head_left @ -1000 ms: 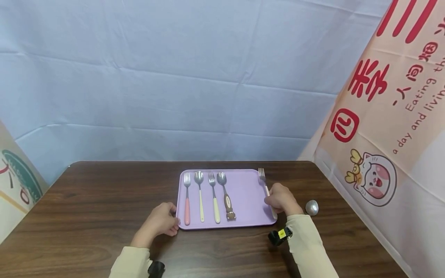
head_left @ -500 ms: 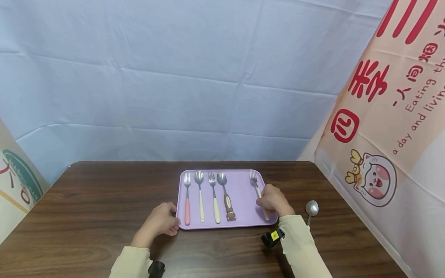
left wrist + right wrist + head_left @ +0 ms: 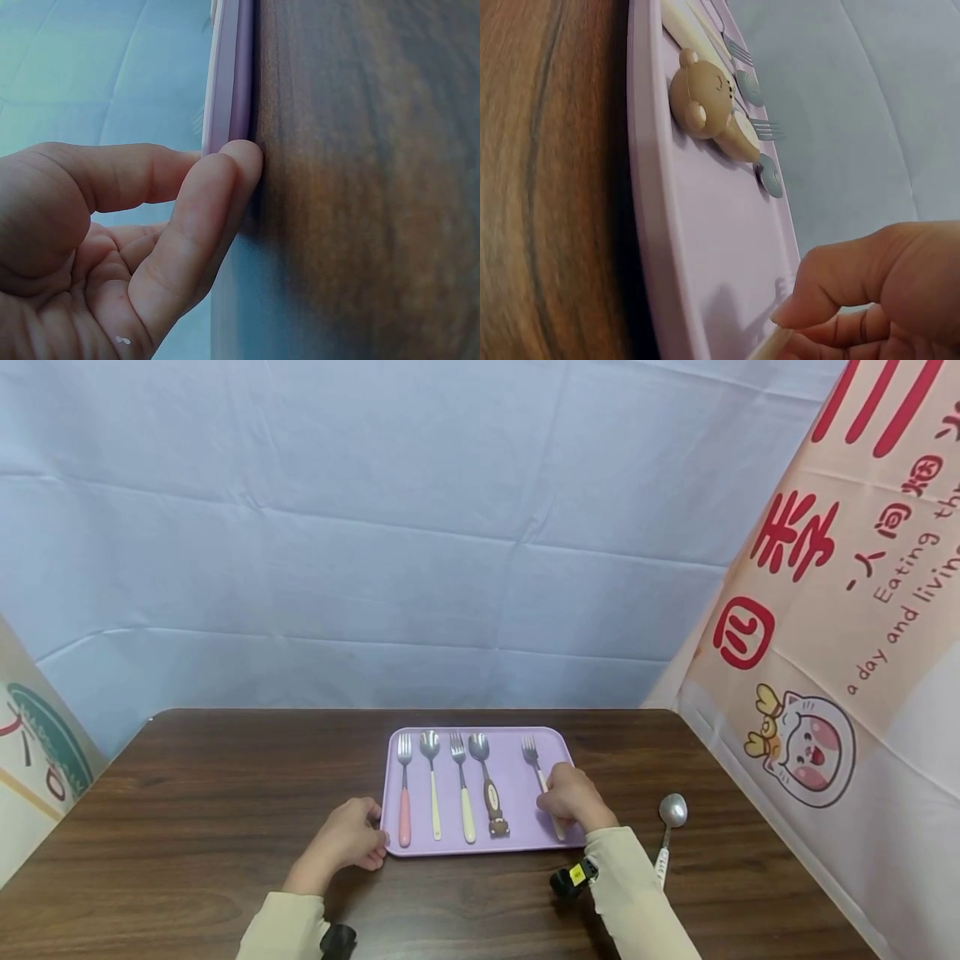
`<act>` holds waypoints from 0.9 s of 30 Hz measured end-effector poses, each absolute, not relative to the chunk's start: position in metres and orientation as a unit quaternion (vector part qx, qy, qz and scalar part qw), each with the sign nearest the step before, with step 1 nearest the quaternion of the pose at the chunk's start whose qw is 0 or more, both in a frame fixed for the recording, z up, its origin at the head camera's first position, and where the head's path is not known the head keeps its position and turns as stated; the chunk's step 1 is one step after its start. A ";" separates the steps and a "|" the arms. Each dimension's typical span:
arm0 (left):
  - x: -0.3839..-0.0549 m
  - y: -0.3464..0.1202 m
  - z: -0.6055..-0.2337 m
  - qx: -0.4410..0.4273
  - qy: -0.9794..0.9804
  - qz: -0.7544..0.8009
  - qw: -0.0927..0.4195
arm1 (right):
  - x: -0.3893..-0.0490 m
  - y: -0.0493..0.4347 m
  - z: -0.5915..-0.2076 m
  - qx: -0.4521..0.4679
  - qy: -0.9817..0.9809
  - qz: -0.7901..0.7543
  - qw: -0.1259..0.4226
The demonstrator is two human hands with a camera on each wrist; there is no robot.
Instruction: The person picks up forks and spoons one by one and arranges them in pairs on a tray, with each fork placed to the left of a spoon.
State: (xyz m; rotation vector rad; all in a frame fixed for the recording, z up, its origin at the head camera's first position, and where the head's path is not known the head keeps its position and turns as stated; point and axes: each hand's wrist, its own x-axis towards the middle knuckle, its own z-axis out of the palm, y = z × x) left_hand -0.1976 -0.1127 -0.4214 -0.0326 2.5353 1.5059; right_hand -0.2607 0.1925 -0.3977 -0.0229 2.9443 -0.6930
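A light purple tray [image 3: 517, 810] lies on the table. My left hand [image 3: 348, 833] pinches its near left corner, the thumb and fingers at the tray edge [image 3: 229, 82] in the left wrist view. My right hand [image 3: 572, 797] holds a fork [image 3: 530, 750] by its pale handle [image 3: 771, 345], over the tray's right part, tines pointing away. Left of it, side by side on the tray, are a pink-handled fork [image 3: 405, 818], a pale-handled spoon [image 3: 435, 810], a pale yellow-handled fork [image 3: 467, 810] and a spoon with a brown bear handle [image 3: 491, 797].
Another spoon [image 3: 673, 811], with a white patterned handle, lies on the dark wooden table [image 3: 225, 793] right of the tray, close to my right sleeve. A pale blue cloth [image 3: 300, 568] hangs behind the table, and a printed cloth [image 3: 813, 602] hangs at the right.
My right hand has carried the fork leftward, from the tray's right edge to farther inside it. The spoon on the right has come out from behind my arm. My left hand stays put.
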 end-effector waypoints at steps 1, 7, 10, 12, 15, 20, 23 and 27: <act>-0.198 -0.113 -0.421 -0.011 0.856 0.507 0.096 | -0.261 0.192 -0.398 -0.010 0.971 -0.230 0.058; -0.197 -0.113 -0.420 -0.012 0.858 0.504 0.094 | -0.261 0.185 -0.400 -0.016 0.970 -0.236 0.060; -0.197 -0.113 -0.420 -0.012 0.856 0.507 0.095 | -0.262 0.183 -0.402 -0.019 0.970 -0.233 0.060; -0.198 -0.113 -0.420 -0.014 0.855 0.509 0.095 | -0.262 0.180 -0.403 -0.018 0.970 -0.235 0.063; -0.197 -0.113 -0.420 -0.013 0.855 0.510 0.094 | -0.262 0.176 -0.404 -0.016 0.969 -0.239 0.066; -0.198 -0.112 -0.421 -0.011 0.855 0.510 0.094 | -0.263 0.172 -0.406 -0.012 0.967 -0.247 0.068; -0.197 -0.112 -0.421 -0.012 0.855 0.509 0.095 | -0.263 0.170 -0.407 -0.017 0.967 -0.247 0.064; -0.197 -0.112 -0.421 -0.011 0.856 0.508 0.097 | -0.265 0.169 -0.409 -0.020 0.971 -0.233 0.058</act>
